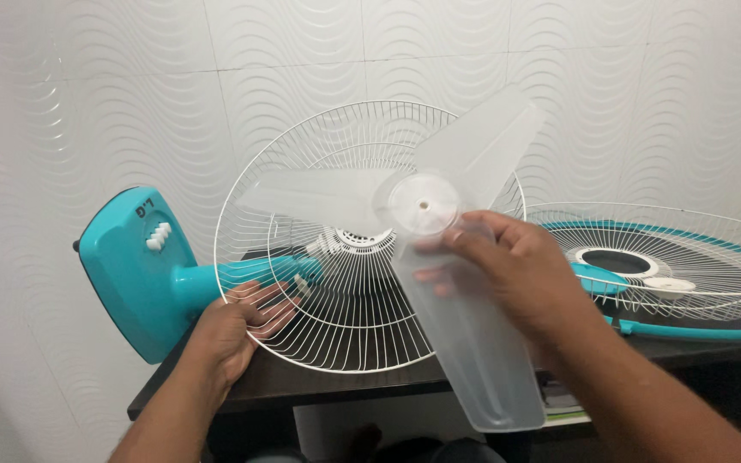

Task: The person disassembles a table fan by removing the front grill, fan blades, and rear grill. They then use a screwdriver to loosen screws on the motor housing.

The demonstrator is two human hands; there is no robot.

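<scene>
Head view, looking down at a dark tabletop [345, 381] set against a white wall of wavy-patterned tiles [87, 103]. On it lies a turquoise fan body [143, 270] on its side, its flat base with white push buttons at the left and its neck running right into the round white wire rear guard [302, 257], which stands nearly upright facing the camera. The left hand [233, 330] reaches in from the lower left and rests at the guard's lower left rim beside the neck, fingers curled loosely onto the wires; whether it truly clamps them or only steadies them cannot be told. The right hand [508, 270] comes from the lower right and is closed on the translucent three-blade fan propeller [439, 249], thumb and fingers pinching near the round hub with its small centre hole. The propeller is held in the air just in front of the rear guard, one blade pointing left across the wires, one up and to the right, one hanging down past the table edge. Behind the right hand, well to the right, the front wire guard [679, 257] with a turquoise rim lies flat on the table.
</scene>
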